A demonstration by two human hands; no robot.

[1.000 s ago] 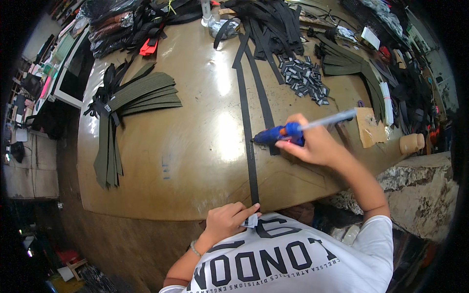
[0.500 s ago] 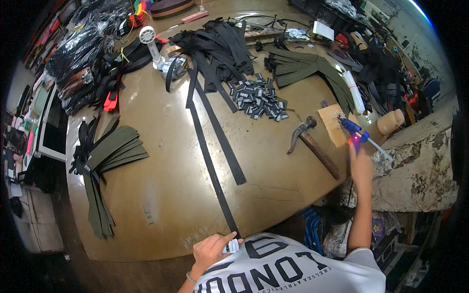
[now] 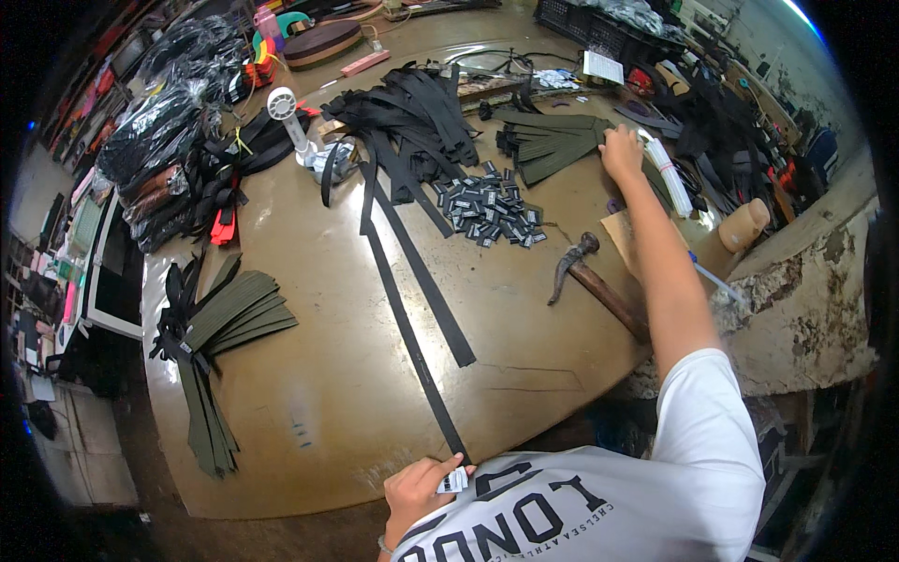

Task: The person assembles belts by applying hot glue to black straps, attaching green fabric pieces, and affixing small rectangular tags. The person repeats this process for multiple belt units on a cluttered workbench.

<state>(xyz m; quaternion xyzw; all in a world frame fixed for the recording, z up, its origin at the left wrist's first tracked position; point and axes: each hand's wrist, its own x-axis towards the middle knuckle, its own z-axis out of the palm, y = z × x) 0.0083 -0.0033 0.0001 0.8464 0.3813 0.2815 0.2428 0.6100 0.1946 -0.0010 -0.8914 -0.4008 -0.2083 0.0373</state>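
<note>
Near the table's front edge, my left hand [image 3: 417,489] is closed on the end of a long black webbing strap [image 3: 412,348], with a small white label [image 3: 453,480] also at its fingers. The strap runs away from me across the table; a second black strap [image 3: 440,304] lies beside it. My right arm stretches far forward, and my right hand [image 3: 622,155] is closed at the bend of a bundle of olive-green webbing straps [image 3: 552,145]. Its fingertips are partly hidden. The blue glue gun is mostly behind my forearm; its clear glue stick [image 3: 719,285] shows on the right.
A hammer [image 3: 599,286] lies right of a heap of small black labels [image 3: 489,208]. Behind are a pile of black straps [image 3: 412,122] and a white handheld fan [image 3: 292,122]. More olive straps [image 3: 239,318] lie left. A beige cone [image 3: 744,225] stands right.
My right hand has left the glue gun and moved forward to the olive straps. My left hand keeps its hold on the black strap. The view has shifted slightly.
</note>
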